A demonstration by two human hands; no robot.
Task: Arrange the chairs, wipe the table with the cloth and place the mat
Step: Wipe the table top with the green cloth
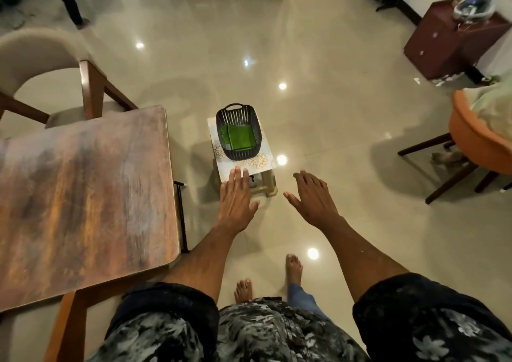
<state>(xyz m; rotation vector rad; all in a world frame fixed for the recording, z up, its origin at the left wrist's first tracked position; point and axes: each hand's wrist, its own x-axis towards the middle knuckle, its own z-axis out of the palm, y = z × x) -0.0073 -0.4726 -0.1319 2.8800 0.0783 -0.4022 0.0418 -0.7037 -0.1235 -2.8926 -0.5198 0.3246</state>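
Currently, in the head view, we judge the task to be at an early stage. The table (83,195) top is bare, with no mat on it, and we cannot tell whether it has been wiped. One beige chair (41,65) stands at the table's far end; an orange chair (476,142) sits well apart at the right, so chair arrangement appears unfinished.

The green folded item (239,137) (cloth or mat, we cannot tell which) lies flat inside the black basket (221,120), which rests on a patterned stool (241,165) just beside the table's right edge. The basket's long axis runs away from us, its handle at the far end.

The left hand (235,198) reaches toward the stool, fingers straight and together, holding nothing. The right hand (313,198) hovers over the floor, fingers relaxed and slightly spread, also empty.
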